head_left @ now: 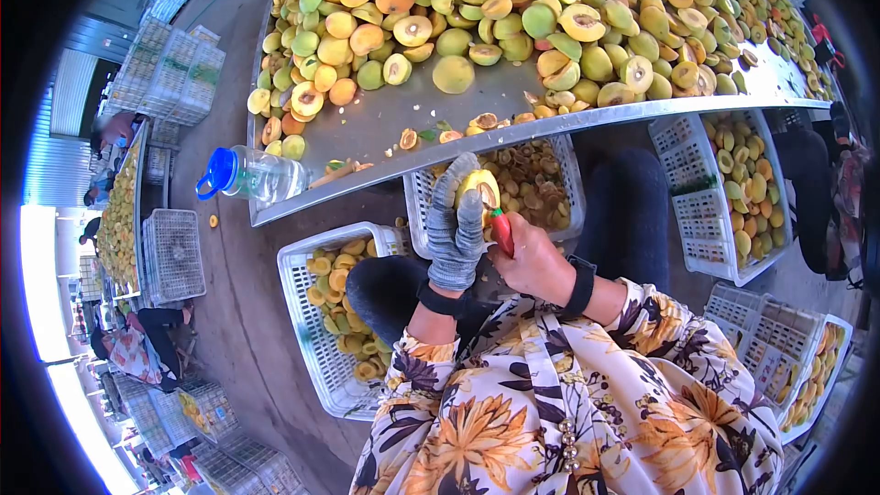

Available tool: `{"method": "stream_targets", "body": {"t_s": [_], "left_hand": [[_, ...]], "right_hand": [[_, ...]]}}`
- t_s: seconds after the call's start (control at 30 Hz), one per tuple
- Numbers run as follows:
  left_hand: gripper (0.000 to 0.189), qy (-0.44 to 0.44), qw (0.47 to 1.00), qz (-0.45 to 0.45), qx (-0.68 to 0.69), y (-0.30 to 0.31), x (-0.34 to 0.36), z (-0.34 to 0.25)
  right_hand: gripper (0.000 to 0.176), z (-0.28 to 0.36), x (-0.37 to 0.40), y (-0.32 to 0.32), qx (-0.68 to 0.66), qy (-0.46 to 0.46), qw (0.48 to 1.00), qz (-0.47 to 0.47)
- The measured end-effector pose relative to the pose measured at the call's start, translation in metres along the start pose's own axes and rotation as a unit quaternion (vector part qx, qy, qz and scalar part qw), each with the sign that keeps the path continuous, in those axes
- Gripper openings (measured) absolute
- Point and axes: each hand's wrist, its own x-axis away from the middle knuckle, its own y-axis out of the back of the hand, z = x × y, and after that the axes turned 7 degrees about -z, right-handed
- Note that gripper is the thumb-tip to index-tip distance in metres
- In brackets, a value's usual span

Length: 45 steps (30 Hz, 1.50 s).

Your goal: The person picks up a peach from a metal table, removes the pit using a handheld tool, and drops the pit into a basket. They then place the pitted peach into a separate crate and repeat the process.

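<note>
My left hand (454, 243), in a grey knit glove, is closed around a yellow-green apricot half (470, 185) with its cut face turned toward my right hand. Bare, my right hand (536, 263) grips the red handle of a small knife (501, 231) with a green collar. The knife's tip meets the cut face, and its blade is mostly hidden. Both hands are above my lap, just off the table's near edge. Behind them sits a white crate (576, 185) holding pits and fruit scraps.
A metal table (385, 119) carries a heap of halved apricots (513, 9). A blue-capped water bottle (261, 174) lies at its left corner. White crates of apricots stand by my left knee (307, 348) and at right (683, 211). Other people work at left around another table (139, 192).
</note>
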Motion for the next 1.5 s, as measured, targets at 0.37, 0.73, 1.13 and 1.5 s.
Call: {"method": "stream_targets", "body": {"t_s": [0.37, 0.73, 1.13, 1.5], "left_hand": [[0.045, 0.392, 0.842, 0.146, 0.341, 0.033, -0.024, 0.012], [0.027, 0.390, 0.849, -0.084, 0.346, 0.015, -0.003, 0.000], [0.028, 0.313, 0.881, -0.045, 0.353, 0.022, -0.007, -0.004], [0.016, 0.344, 0.873, -0.160, 0.306, 0.014, 0.010, 0.005]], "right_hand": [[0.019, -0.011, -0.006, -0.008, 0.067, 0.063, 0.987, 0.132], [0.018, -0.008, -0.007, 0.001, 0.043, 0.071, 0.984, 0.155], [0.013, 0.005, -0.017, 0.010, 0.072, 0.067, 0.982, 0.160], [0.011, 0.028, -0.012, 0.003, -0.243, -0.342, 0.846, 0.329]]}}
